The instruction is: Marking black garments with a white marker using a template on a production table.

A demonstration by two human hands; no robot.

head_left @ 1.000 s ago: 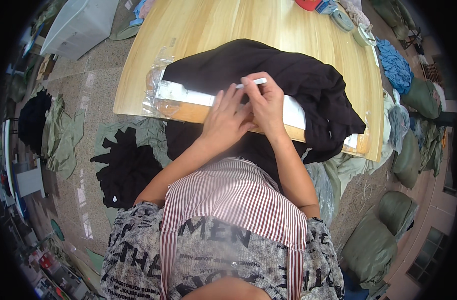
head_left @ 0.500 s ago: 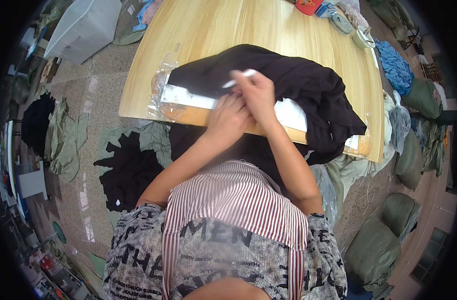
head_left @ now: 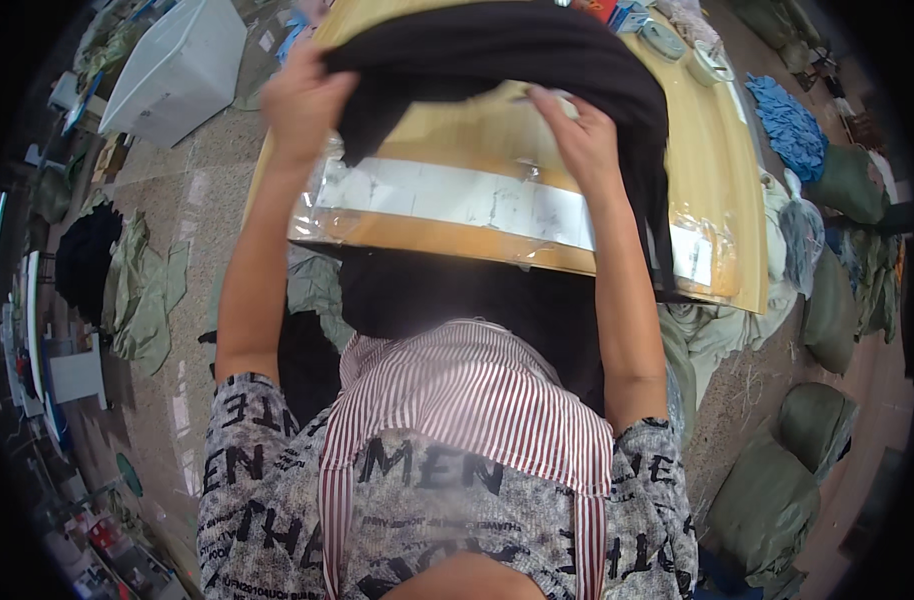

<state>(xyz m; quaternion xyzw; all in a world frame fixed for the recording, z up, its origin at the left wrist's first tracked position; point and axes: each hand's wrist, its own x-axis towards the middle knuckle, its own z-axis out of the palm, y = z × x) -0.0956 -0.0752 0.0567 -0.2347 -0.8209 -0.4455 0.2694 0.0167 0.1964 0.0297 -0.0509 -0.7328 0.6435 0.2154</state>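
A black cloth [head_left: 497, 50] is lifted off the table and arches across its far part. My left hand [head_left: 305, 105], blurred by motion, is closed on the cloth's left end, which hangs below the fingers. On the right, my right hand [head_left: 585, 135] has its thumb and finger pinched together in front of the cloth. A small whitish, pen-like tool [head_left: 565, 97] shows at those fingertips, mostly hidden. Below the hands, a long white paper strip [head_left: 457, 195] lies under clear tape along the near edge of the wooden table [head_left: 437, 130].
A white plastic bin [head_left: 172, 75] stands on the floor at the far left. Small containers, among them a round tin [head_left: 661, 42], sit at the table's far right. Blue cloth [head_left: 787, 130], green sacks [head_left: 767, 500] and heaped garments [head_left: 142, 290] lie around on the floor.
My hands have moved apart and away from me; the left now grips the cloth. The cloth has risen off the near edge, uncovering the paper strip.
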